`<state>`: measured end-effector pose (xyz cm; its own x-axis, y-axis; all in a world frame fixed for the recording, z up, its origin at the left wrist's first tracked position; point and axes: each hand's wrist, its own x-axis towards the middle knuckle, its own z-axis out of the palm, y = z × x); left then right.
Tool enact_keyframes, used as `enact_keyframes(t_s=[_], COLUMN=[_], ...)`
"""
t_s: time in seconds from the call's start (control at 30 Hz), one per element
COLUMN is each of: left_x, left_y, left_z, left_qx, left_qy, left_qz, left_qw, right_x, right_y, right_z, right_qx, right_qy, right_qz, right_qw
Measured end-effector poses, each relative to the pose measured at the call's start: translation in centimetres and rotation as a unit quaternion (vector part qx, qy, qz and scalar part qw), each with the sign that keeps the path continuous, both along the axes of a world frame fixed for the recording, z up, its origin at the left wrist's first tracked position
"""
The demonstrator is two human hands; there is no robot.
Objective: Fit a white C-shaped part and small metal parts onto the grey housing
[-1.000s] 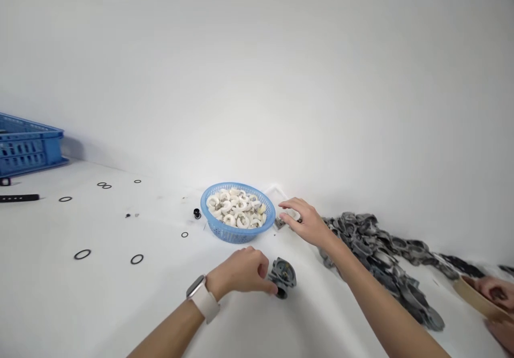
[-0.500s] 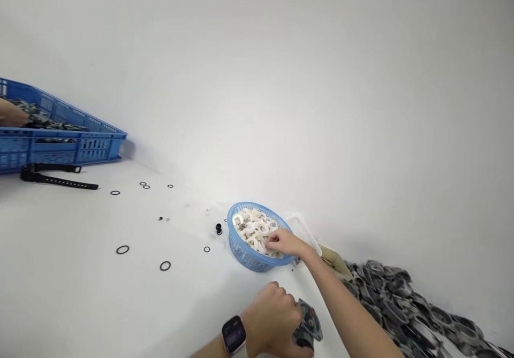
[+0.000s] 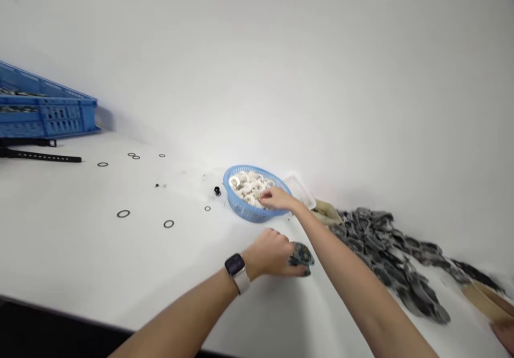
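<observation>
A round blue basket (image 3: 251, 213) full of white ring-like pieces (image 3: 248, 185) stands on the white table. Over its right side, my right hand (image 3: 276, 198) touches the white pieces with fingertips pressed together; what they pinch, if anything, is too small to tell. Nearer to me, my left hand (image 3: 271, 253), with a watch (image 3: 235, 265) on its wrist, is closed around a dark grey-green part (image 3: 301, 255) that shows past its fingers.
Black rings (image 3: 123, 214) and small black pieces (image 3: 217, 190) are scattered left. A blue crate (image 3: 66, 117) and black strap (image 3: 44, 157) lie far left. Behind the basket is a white tray (image 3: 301, 191); grey parts (image 3: 381, 245) pile up right. Another person's hand (image 3: 505, 336) shows lower right.
The view has shifted, so the table's things sit higher in the picture. My left hand still holds the dark part, and my right hand stays in the basket. The hand in the crate is out of view.
</observation>
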<state>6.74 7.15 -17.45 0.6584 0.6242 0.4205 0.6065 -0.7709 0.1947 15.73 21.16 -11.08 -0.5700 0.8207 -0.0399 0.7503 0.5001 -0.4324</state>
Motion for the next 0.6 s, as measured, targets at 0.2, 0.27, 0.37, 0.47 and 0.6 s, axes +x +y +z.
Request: enact_keyframes(t_s=[0.2, 0.27, 0.37, 0.47, 0.6], left_x=[0.2, 0.3, 0.4, 0.6, 1.1], left_y=[0.6, 0.6, 0.7, 0.8, 0.5], left_z=[-0.2, -0.2, -0.3, -0.5, -0.5], left_qx=[-0.041, -0.046, -0.054, -0.067, -0.09], left_qy=[-0.003, -0.008, -0.016, -0.026, -0.039], left_qz=[0.014, 0.025, 0.029, 0.02, 0.001], left_qw=[0.999, 0.999, 0.998, 0.997, 0.995], right_x=[2.9, 4.3, 6.9, 9.9, 13.7], right_y=[-1.0, -1.9, -3.6, -5.5, -8.0], right_z=[1.6, 2.5, 3.7, 4.3, 3.6], right_qx=[0.069, 0.078, 0.071, 0.052, 0.016], right_qy=[0.102, 0.132, 0.165, 0.183, 0.175], right_qz=[-0.071, -0.075, -0.068, -0.067, -0.074], right_qw=[0.99, 0.985, 0.981, 0.98, 0.982])
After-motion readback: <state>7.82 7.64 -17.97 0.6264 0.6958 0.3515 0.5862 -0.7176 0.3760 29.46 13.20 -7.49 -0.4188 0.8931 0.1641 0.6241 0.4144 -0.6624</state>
